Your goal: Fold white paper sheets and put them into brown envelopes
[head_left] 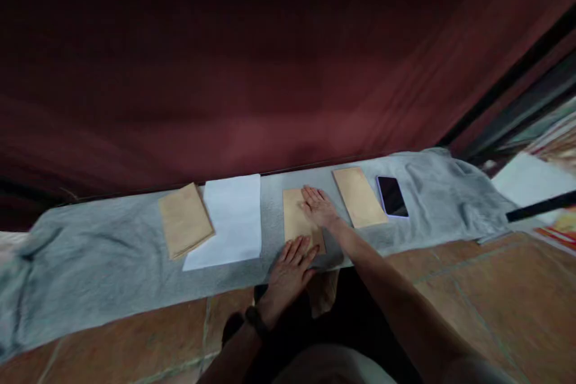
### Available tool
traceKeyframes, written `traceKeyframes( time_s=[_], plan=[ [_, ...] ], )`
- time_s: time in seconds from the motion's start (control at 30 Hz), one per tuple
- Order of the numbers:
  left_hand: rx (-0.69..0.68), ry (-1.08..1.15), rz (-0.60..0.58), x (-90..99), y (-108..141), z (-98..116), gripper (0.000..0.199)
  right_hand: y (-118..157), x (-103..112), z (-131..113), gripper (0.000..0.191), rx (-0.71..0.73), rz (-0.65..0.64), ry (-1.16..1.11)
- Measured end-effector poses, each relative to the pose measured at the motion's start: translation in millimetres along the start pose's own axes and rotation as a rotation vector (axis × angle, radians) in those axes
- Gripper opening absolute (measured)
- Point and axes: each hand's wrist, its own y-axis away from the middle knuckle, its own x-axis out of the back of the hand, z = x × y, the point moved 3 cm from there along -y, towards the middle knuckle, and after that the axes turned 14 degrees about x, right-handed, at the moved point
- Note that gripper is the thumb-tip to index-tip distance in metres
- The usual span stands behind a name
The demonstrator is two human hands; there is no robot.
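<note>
Fingers of left hand and right hand lie extended, gripping nothing, on a brown rectangular paper piece, apparently pinning it flat on the grey fabric-draped worktop, beside a white paper sheet.

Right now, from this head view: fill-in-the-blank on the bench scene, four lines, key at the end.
1. Of the two hands on the middle brown paper, the one reaching farther from the body is the ____ hand.
2. The leftmost brown stack overlaps the edge of a ____ sheet.
3. A dark band circles the ____ wrist.
4. On the grey cloth, to the right of the rightmost brown piece, lies a dark-screened ____.

Missing words: right; white; left; phone.
</note>
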Motion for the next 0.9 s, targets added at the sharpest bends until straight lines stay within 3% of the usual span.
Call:
traceKeyframes(
  time_s=[0.2,0.47,0.9],
  plan=[
    [-0.016,0.002,0.036,4.8,-0.8,0.3,0.058,-3.0,3.0,-0.8,0.061,-0.055,-0.011,0.016],
    [-0.01,0.046,0.039,8.5,-1.1,1.2,0.056,37.5,7.2,-24.9,0.057,0.102,-0.029,0.002],
    [-0.015,0.087,0.018,2.3,3.7,-0.3,0.046,84.9,17.1,-62.5,0.056,0.206,-0.009,-0.059]
  ],
)
